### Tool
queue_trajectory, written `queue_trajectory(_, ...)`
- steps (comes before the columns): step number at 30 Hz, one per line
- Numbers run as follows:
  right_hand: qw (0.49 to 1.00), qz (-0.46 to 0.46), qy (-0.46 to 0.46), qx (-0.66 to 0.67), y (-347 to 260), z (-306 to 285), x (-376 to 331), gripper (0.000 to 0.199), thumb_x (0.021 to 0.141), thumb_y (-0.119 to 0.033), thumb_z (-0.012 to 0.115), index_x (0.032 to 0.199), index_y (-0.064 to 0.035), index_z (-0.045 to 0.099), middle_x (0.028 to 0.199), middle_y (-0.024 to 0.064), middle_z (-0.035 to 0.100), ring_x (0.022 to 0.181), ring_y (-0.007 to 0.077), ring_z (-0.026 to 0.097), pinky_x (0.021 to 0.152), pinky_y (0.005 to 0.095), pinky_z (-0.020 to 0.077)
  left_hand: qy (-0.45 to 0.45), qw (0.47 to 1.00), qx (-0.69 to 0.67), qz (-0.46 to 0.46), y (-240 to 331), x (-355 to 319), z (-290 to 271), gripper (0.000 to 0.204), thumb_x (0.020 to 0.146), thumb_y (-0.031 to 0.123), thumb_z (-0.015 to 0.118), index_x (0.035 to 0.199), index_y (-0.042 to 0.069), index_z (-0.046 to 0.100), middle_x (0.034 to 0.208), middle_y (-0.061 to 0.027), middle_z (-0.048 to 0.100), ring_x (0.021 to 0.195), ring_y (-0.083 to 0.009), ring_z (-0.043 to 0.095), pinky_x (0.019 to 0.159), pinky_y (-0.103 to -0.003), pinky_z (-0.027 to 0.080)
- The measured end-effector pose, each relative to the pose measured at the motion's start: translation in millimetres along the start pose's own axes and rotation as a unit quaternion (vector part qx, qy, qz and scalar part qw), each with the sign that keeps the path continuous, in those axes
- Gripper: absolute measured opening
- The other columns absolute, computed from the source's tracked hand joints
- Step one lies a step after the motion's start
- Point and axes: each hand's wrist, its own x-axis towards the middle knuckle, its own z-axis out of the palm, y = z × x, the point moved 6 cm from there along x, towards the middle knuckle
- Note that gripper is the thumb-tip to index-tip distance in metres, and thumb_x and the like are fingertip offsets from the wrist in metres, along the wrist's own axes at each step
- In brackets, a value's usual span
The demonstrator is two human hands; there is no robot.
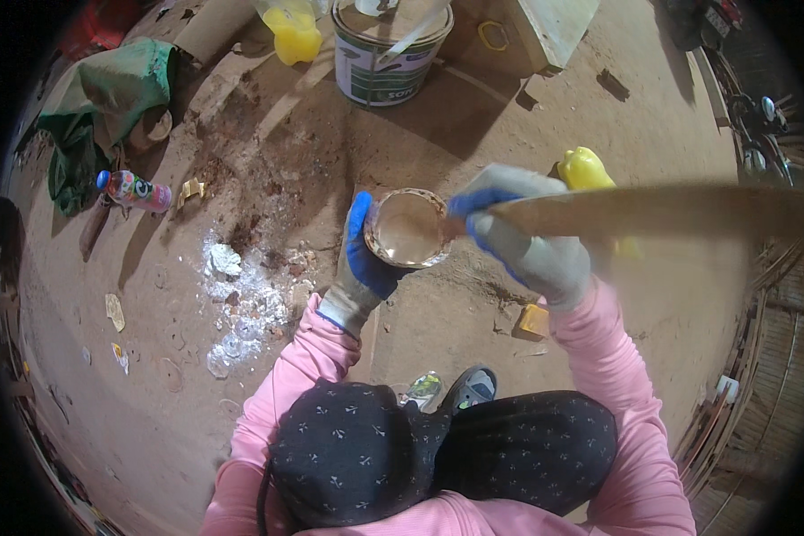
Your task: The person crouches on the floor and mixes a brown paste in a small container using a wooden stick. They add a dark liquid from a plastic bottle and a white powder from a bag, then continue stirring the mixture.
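My left hand (359, 268), in a grey glove with a blue palm, is closed around the side of a small round tub (409, 229). The tub has a crusted, stained rim, and its inside looks pale brown; I cannot tell whether it holds anything. My right hand (536, 241), gloved the same way, is closed on a long, flat, brown piece (688, 212) that looks like wood. This piece widens out to the right and is smeared by motion. Its narrow end, by my fingers, lies close to the tub's right rim; whether they touch is unclear.
Ahead stands a large paint bucket (386, 62), with a yellow container (293, 36) beside it. A yellow bottle (584, 168) lies beyond my right hand, a yellow block (533, 322) nearer. At left are a drink bottle (134, 192), green cloth (121, 89) and white powder (246, 304).
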Motion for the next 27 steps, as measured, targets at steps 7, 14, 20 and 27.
queue_trajectory(7,0.995,0.096,0.011,0.033,3.1,-15.7,-10.4,0.024,0.09,-0.021,0.067,0.1,0.0004,0.07,0.093,0.011,0.071,0.079,0.0193,0.068,0.07,0.0314,0.0541,-0.016,1.0,-0.01,-0.01,7.6,4.5,-1.8,0.078,0.097,0.071,0.049,0.147,0.011,0.051,0.148,-0.0153,0.053,0.134,-0.0377,0.054,0.111,-0.065,0.042)
queue_trajectory(14,0.959,0.098,0.15,0.219,36.5,-45.3,-28.9,0.025,0.093,-0.019,0.068,0.108,0.0013,0.07,0.098,0.0111,0.072,0.072,0.0144,0.069,0.06,0.0243,0.0569,-0.007,0.995,-0.099,-0.026,11.3,5.5,-10.3,0.076,0.094,0.069,0.056,0.147,0.015,0.052,0.15,-0.0159,0.051,0.137,-0.0409,0.049,0.113,-0.067,0.039)
queue_trajectory(20,0.96,0.103,0.153,0.209,54.9,-56.9,-52.8,0.025,0.095,-0.018,0.068,0.108,0.0035,0.069,0.097,0.0146,0.073,0.071,0.016,0.07,0.059,0.0251,0.0578,-0.015,0.996,-0.079,-0.036,9.3,3.1,-10.3,0.074,0.094,0.069,0.055,0.146,0.016,0.054,0.148,-0.0132,0.055,0.135,-0.0381,0.053,0.109,-0.068,0.043)
queue_trajectory(27,0.972,0.089,0.146,0.162,37.0,-86.2,-64.5,0.02,0.094,-0.014,0.065,0.108,0.0009,0.065,0.104,0.0199,0.07,0.076,0.0211,0.068,0.064,0.0288,0.0566,-0.022,0.998,-0.046,-0.03,12.7,4.5,-8.9,0.072,0.096,0.07,0.051,0.146,0.019,0.055,0.147,-0.0108,0.056,0.134,-0.0369,0.054,0.106,-0.069,0.044)
